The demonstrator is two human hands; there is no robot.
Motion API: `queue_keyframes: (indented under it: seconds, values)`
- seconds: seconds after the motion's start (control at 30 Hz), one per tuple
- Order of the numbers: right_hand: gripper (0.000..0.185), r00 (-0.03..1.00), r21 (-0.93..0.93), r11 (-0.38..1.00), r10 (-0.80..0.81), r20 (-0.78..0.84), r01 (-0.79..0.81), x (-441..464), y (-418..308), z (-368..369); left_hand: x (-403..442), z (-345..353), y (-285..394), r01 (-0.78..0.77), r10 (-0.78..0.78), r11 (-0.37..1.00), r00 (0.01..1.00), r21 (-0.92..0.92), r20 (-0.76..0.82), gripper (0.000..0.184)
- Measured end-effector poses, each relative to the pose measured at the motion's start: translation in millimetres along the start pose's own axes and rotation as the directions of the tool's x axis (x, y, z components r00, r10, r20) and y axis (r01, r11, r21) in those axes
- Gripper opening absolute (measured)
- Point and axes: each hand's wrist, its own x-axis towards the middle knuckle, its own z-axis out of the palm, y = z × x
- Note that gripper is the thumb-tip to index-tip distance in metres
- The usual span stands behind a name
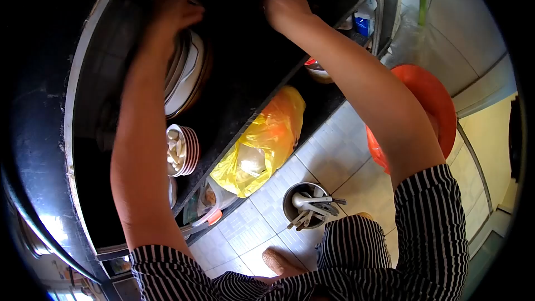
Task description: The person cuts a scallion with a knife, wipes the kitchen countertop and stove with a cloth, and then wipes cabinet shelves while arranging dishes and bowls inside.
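While both hands [179,10] [287,6] reach over the black shelf [239,67] (their grip unclear), pale floor tiles [348,147] spread below.

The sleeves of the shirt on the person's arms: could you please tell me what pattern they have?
Thin white stripes on black sleeves, clearest in the head view.

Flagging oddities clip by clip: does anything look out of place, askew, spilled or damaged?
One thing: a round container of utensils appears to sit on the tiled floor near a foot, an odd spot for tableware. No spill or damage shows, though the cabinet's dark interior hides much.
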Motion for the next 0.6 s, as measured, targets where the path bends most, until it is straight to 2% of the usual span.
queue_keyframes:
  seconds: [0.03,0.1,0.13,0.17,0.2,0.23,0.27,0.33,0.37,0.4,0.43,0.47,0.53,0.6]
  values:
    - [0.029,1.0,0.005,1.0,-0.004,0.002,0.004,8.1,-4.4,5.2,15.8,-13.8,-7.4,0.004,-0.004,1.0,1.0,0.004,-0.004,0.026]
    - [0.031,0.992,0.047,0.994,0.099,-0.074,-0.096,23.3,-15.5,13.0,53.6,-37.3,-23.1,-0.124,0.122,0.992,0.986,0.011,0.117,0.043]
    - [0.031,0.992,0.052,0.994,0.099,-0.074,-0.095,33.3,-19.4,17.2,59.9,-43.6,-20.1,-0.121,0.108,0.986,0.987,0.116,0.116,0.053]
    - [0.033,0.995,0.017,0.999,0.031,-0.092,-0.029,42.7,-22.6,22.4,63.8,-44.7,-18.3,-0.117,0.103,0.986,0.988,0.121,0.116,0.053]
    - [0.035,0.994,-0.021,0.999,-0.036,-0.107,0.034,47.8,-25.2,28.6,66.8,-44.4,-16.9,-0.108,0.096,0.969,0.993,0.221,0.065,0.058]
    - [0.035,0.994,-0.018,0.999,-0.036,-0.103,0.034,47.1,-27.9,25.3,80.1,-48.6,-24.3,-0.1,0.093,0.958,0.995,0.27,0.038,0.061]
    - [0.038,0.999,0.217,0.976,0.029,0.039,-0.037,45.0,-30.1,16.1,93.0,-52.6,-31.5,-0.089,0.09,0.944,0.996,0.317,0.012,0.065]
    - [0.043,0.98,0.428,0.894,0.052,0.193,-0.131,34.5,-35.1,-8.1,140.3,-81.3,-68.1,-0.357,0.345,0.871,0.934,0.338,0.096,0.075]
    - [0.042,0.948,0.544,0.831,-0.07,0.311,-0.117,26.3,-38.0,-21.9,133.8,-77.6,-65.5,-0.351,0.341,0.872,0.936,0.34,0.092,0.075]
    - [0.042,0.89,0.647,0.752,-0.204,0.407,-0.124,18.8,-40.8,-30.5,128.0,-68.5,-64.4,-0.265,0.267,0.914,0.963,0.306,0.036,0.074]
    - [0.042,0.848,0.676,0.735,-0.322,0.422,-0.057,14.1,-42.3,-32.8,119.7,-57.3,-59.9,-0.179,0.19,0.948,0.982,0.264,-0.016,0.074]
    - [0.04,0.831,0.727,0.687,-0.396,0.39,-0.013,5.7,-44.4,-33.4,110.7,-47.1,-51.2,-0.177,0.188,0.948,0.982,0.264,-0.017,0.074]
    - [0.039,0.781,0.792,0.609,-0.518,0.349,0.051,-14.6,-47.0,-41.8,91.5,-30.1,-34.9,-0.002,0.063,0.907,0.99,0.421,-0.13,0.064]
    - [0.039,0.714,0.822,0.563,-0.611,0.342,0.089,-35.7,-45.8,-61.1,66.5,-19.1,-28.0,-0.046,0.108,0.894,0.988,0.447,-0.114,0.057]
